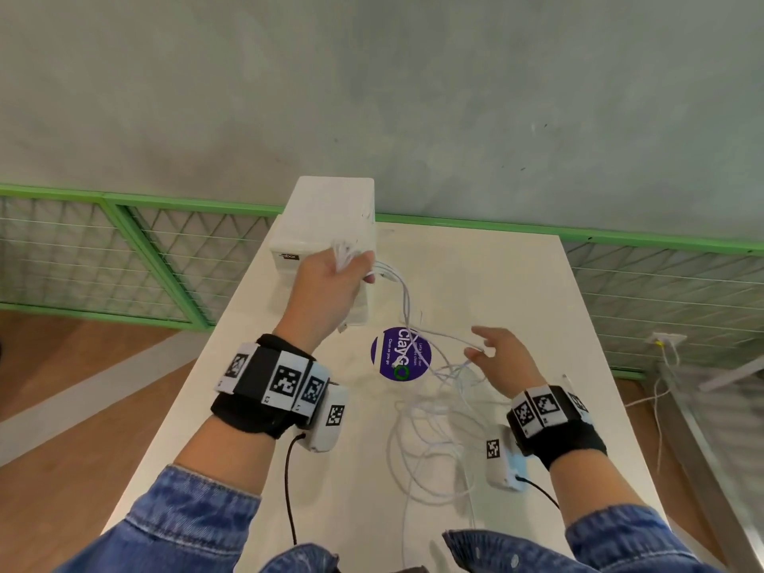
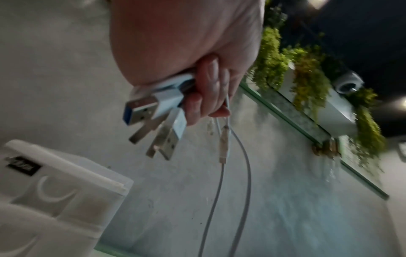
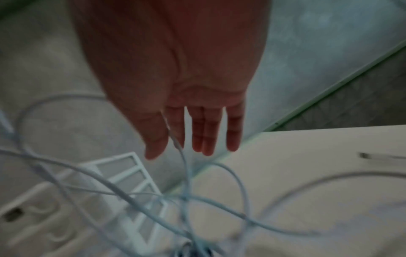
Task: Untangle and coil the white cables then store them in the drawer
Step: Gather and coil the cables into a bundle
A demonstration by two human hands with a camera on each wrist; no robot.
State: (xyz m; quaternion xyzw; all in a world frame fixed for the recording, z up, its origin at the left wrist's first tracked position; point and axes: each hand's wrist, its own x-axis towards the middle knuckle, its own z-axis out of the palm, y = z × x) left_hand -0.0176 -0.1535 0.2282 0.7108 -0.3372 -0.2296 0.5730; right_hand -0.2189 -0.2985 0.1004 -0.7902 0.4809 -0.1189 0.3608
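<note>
My left hand [image 1: 330, 279] is raised in front of the white drawer unit [image 1: 322, 217] and grips a bundle of white cable ends. The left wrist view shows my left hand [image 2: 208, 90] with its fingers curled round several USB plugs [image 2: 151, 107], and thin cables hang below. These cables run down and right to a loose tangle of white cables [image 1: 438, 423] on the table. My right hand [image 1: 496, 353] hovers over the tangle. In the right wrist view the fingers of my right hand [image 3: 197, 132] are straight, and one strand [image 3: 186, 173] runs between thumb and forefinger. The drawers [image 2: 54, 187] look closed.
The white table [image 1: 516, 283] carries a round purple sticker [image 1: 401, 353] near its middle. A green mesh fence [image 1: 124, 250] runs behind the table, with a grey wall above it. On the floor to the right is a wall socket with a cord [image 1: 665, 345].
</note>
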